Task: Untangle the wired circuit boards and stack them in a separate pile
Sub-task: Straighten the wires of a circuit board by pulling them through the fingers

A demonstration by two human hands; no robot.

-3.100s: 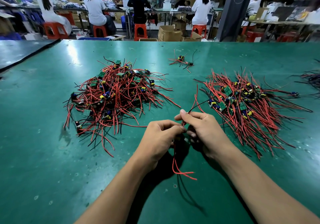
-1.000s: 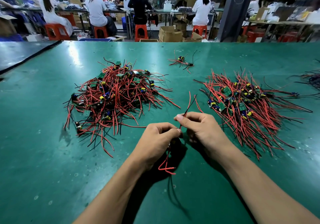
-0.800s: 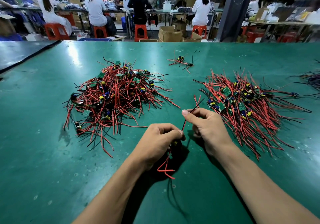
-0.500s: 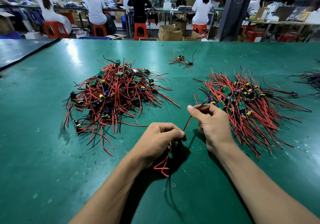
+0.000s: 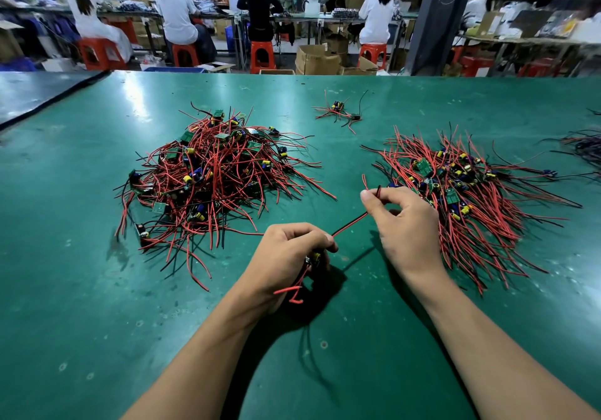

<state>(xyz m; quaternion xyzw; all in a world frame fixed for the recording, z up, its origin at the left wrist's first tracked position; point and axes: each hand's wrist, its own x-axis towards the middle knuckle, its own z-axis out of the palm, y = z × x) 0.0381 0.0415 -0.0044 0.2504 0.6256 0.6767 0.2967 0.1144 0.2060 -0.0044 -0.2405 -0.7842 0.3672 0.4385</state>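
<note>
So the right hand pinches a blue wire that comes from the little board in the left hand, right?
No, the wire is red and black, not blue. The head view shows the right hand pinching it, and it comes from the little board in the left hand.

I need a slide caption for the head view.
Between left pile and right pile, left hand grips wired board; right hand pinches its wire.

table (image 5: 81, 289): green mat, glossy, scuffed | wires (image 5: 227, 175): smooth plastic sheath, probably | boxes (image 5: 317, 61): cardboard
</note>
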